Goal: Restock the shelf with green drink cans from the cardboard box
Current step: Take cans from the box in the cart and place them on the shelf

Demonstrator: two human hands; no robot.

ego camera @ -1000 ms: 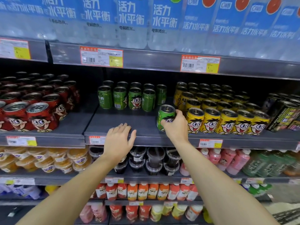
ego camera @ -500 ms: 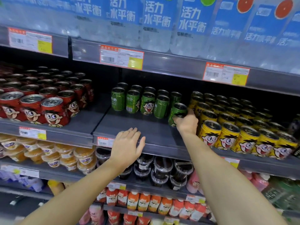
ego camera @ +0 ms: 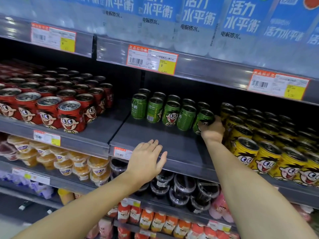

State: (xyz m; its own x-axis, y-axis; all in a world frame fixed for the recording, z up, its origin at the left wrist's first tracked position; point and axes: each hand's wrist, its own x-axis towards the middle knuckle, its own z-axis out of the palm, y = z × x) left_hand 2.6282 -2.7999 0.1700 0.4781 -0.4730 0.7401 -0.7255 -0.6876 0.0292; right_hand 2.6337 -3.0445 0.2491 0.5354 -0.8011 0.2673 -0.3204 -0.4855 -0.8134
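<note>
While the right hand [ego camera: 213,129] grips a green metal drink can [ego camera: 203,120] at the row's end, the flat left hand [ego camera: 146,159] rests on the grey shelf [ego camera: 172,144]; front space remains unfilled.

The shelf [ego camera: 172,152] carries three groups of cans side by side. The cans with the cartoon face at the left [ego camera: 51,104] stand in rows on the adjoining left section. The drink cans [ego camera: 164,111] stand in the middle, at the rear half of the shelf, with bare shelf before them. The cans at the right [ego camera: 259,135] run from the rear to the front edge. The right hand [ego camera: 213,127] grips the rightmost can [ego camera: 203,118] of the middle group, just beside the right group. The left hand [ego camera: 146,159] rests on the front edge of the shelf. Bottles [ego camera: 198,23] stand on the shelf above; cups [ego camera: 77,163] sit on the shelf below.
</note>
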